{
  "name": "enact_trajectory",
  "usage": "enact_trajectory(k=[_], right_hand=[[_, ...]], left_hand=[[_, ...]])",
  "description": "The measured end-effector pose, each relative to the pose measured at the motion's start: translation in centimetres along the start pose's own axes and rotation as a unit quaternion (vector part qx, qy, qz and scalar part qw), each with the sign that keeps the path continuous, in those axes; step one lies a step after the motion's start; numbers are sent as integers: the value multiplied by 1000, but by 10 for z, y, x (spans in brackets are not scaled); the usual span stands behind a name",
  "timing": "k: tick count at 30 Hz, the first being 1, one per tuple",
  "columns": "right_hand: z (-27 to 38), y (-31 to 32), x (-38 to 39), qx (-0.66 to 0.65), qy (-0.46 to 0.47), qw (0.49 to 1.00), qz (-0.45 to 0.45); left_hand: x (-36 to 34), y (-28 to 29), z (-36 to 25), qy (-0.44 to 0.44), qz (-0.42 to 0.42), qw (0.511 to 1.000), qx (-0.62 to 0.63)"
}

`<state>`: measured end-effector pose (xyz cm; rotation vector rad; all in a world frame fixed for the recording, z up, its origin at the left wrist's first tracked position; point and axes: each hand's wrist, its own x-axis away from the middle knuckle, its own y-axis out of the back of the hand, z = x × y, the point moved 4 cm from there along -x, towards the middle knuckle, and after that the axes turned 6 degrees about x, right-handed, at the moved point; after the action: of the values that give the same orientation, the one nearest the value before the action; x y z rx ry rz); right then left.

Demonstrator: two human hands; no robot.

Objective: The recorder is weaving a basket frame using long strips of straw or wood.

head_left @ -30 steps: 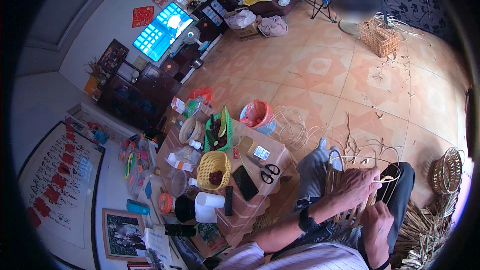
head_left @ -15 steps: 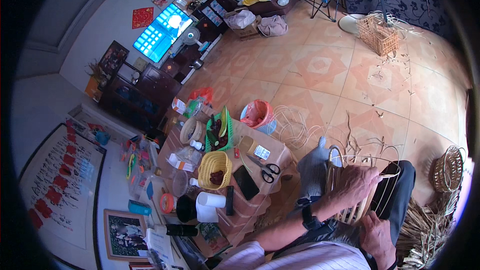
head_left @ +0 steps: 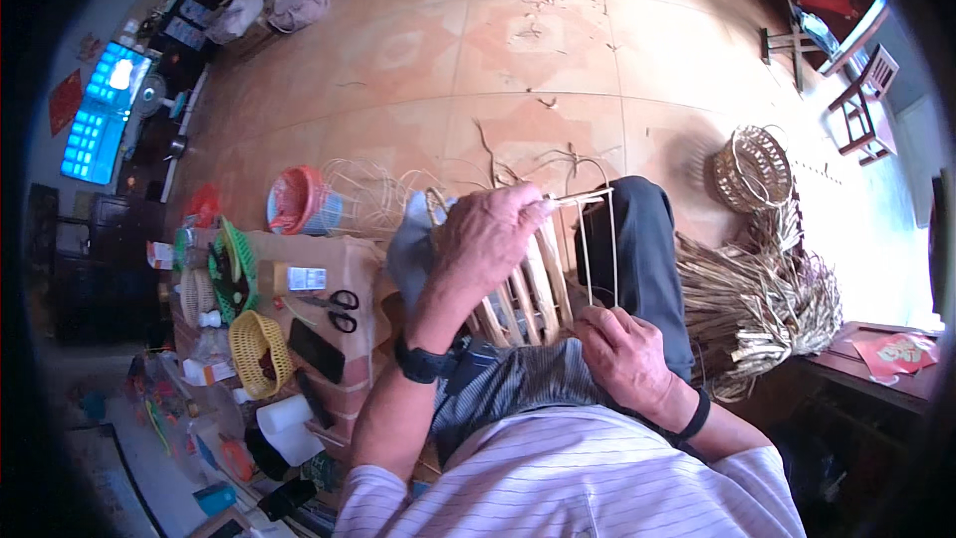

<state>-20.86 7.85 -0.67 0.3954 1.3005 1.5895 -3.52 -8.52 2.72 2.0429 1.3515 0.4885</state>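
The person's left hand is grasping the top edge of an unfinished basket of pale, flat slats and thin upright strands, which is standing over the lap. The right hand is curling its fingers at the strands' lower ends; cannot tell whether it is pinching one. A tan heap of dry stalks is lying to the right.

View swung rightward, wooden chair and red paper newly in sight, left hand farther from right hand
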Motion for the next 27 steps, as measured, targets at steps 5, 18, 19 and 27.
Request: enact_trajectory(k=[5, 18, 19, 27], right_hand=[[-3, 14, 14, -36, -63, 997, 32], [-11, -20, 32, -358, -216, 891, 175], [-12, -23, 31, -378, -225, 879, 186], [-5, -10, 31, -375, -206, 890, 160]], left_hand=[[0, -3, -8, 22, 18, 1000, 0], [2, -2, -11, 40, 28, 999, -10], [2, -2, -12, 36, 25, 999, -8], [4, -2, -11, 58, 38, 998, 0]])
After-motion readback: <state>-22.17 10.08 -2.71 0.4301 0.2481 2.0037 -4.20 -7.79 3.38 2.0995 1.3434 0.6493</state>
